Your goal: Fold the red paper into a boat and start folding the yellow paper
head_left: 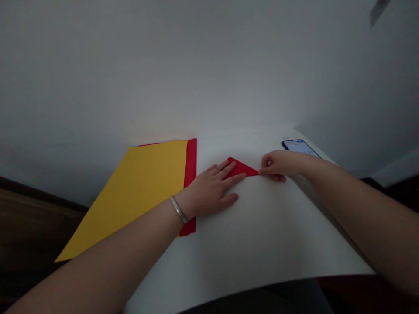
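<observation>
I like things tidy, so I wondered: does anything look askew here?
Yes: the yellow paper sheet lies unevenly over red paper, which shows along its right side, and its near left corner appears to overhang the white table.

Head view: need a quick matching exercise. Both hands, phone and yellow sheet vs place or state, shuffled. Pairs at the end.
Things
1. Left hand
2. Right hand
3. Phone
4. Yellow sheet

Place or state
A. Lying partly over red paper
B. Curled, at the right-hand tip of the red triangle
C. Screen lit, partly hidden by an arm
D. Fingers spread, partly over the red triangle

Pairs: 1-D, 2-B, 3-C, 4-A
</observation>
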### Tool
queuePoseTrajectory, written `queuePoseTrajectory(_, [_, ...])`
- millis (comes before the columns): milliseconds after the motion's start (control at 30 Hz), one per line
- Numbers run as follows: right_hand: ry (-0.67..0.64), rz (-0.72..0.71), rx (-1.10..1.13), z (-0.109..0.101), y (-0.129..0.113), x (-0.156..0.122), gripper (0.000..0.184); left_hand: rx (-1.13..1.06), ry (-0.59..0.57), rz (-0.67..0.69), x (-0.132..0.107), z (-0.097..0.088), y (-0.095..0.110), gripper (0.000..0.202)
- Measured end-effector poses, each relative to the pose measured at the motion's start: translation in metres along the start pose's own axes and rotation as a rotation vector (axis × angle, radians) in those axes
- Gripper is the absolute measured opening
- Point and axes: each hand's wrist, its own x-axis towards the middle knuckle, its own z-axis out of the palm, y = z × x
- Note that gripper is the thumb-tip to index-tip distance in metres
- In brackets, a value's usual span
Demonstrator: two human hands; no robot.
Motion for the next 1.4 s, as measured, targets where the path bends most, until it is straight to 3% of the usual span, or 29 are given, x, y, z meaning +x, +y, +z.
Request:
queuePoseTrajectory(267, [0.056,-0.030,0.099,-0.001,0.001,-0.010,0.019,0.000,-0.028,-0.014,-0.002,-0.002,0.002,0.059])
queuePoseTrajectory(367, [0.310,-0.124,0.012,0.003,-0.011,-0.013,0.023,0.004,-0.030,-0.014,-0.001,-0.003,0.000,0.060])
queuePoseTrajectory(433, [0.501,-0.272,-0.156,0.009,-0.023,-0.016,0.023,0.005,-0.024,-0.013,0.000,-0.004,-0.002,0.060])
queuePoseTrajectory(500, [0.483,-0.472,-0.341,0.015,-0.035,-0.019,0.025,0.004,-0.016,-0.014,0.002,-0.005,-0.005,0.061])
queuePoseTrajectory(533, [0.489,-0.500,-0.398,0.018,-0.041,-0.021,0.026,0.006,-0.016,-0.016,0.004,-0.005,-0.006,0.062])
queuePoseTrajectory(667, [0.448,-0.441,-0.526,0.024,-0.051,-0.030,0.028,0.026,-0.033,-0.020,0.005,-0.006,-0.008,0.061])
queuePoseTrajectory(1000, [0.428,-0.415,-0.549,0.022,-0.053,-0.034,0.031,0.094,-0.160,-0.075,-0.007,-0.024,-0.004,0.064])
queuePoseTrajectory(1200, [0.427,-0.412,-0.576,0.019,-0.055,-0.037,0.030,0.149,-0.125,-0.107,-0.020,-0.030,0.003,0.071])
queuePoseTrajectory(1400, [0.429,-0.425,-0.577,0.018,-0.054,-0.038,0.031,0.180,-0.162,-0.169,-0.029,-0.039,0.014,0.072])
